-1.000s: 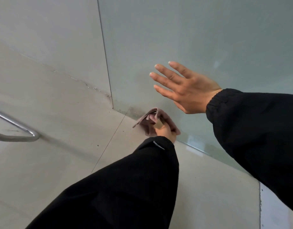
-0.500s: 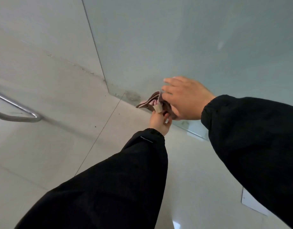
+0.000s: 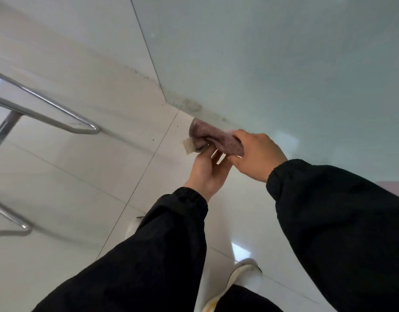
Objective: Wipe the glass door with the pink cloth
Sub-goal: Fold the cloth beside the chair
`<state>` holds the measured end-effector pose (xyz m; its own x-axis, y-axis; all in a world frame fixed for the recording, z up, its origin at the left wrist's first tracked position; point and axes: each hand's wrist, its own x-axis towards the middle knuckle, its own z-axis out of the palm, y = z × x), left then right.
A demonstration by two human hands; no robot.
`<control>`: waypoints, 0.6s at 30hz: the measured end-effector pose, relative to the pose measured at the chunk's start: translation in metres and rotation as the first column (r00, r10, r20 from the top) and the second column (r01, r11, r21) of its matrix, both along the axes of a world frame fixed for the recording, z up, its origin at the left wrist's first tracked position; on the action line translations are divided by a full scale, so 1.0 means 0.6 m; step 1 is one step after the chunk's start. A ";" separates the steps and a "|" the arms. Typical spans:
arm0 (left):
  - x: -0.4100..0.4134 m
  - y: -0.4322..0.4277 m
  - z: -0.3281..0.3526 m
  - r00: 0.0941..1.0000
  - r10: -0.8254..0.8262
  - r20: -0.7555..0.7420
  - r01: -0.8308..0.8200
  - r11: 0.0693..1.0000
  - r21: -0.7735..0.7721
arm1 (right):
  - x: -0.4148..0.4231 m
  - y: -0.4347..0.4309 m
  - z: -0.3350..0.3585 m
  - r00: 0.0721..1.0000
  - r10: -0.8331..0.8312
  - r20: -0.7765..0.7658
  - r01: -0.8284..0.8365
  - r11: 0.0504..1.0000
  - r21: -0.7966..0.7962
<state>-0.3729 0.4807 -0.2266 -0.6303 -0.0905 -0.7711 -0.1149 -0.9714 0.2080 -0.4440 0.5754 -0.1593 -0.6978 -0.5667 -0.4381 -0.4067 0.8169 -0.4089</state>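
A crumpled pink cloth [image 3: 213, 139] is held between both hands, low against the bottom edge of a frosted, pale green glass door [image 3: 284, 64]. A small pale label [image 3: 188, 145] sticks out of the end of the cloth furthest from the right hand.

The right hand [image 3: 258, 155] is closed around the near end of the cloth, knuckles up, gripping it firmly. The left hand [image 3: 206, 171] comes up from just below, its fingertips [image 3: 203, 155] touching the underside of the cloth beside the label; whether they pinch the cloth or only touch it cannot be told. Both arms wear black sleeves [image 3: 329, 210] with elastic cuffs.

The glass rises above and beyond the hands. Under the hands lies a glossy, pale tiled floor [image 3: 86, 181]. Well away from the left hand, blurred metal rails [image 3: 59, 123] cross the view. Below the forearms, close to the person, two white shoes [image 3: 244, 274] stand on the floor.
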 end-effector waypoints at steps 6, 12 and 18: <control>0.047 -0.016 0.202 0.995 -0.050 0.086 0.048 0.999 0.019 | 0.039 -0.001 0.190 0.995 0.001 -0.097 0.003 0.999 0.040; 0.086 -0.029 0.316 0.943 -0.254 0.215 0.272 0.960 -0.060 | 0.054 -0.006 0.307 0.996 0.020 -0.082 -0.023 0.999 -0.033; 0.098 -0.078 0.465 0.879 -0.198 0.433 0.415 0.766 -0.491 | 0.064 -0.027 0.456 0.999 0.017 -0.051 -0.017 1.000 -0.005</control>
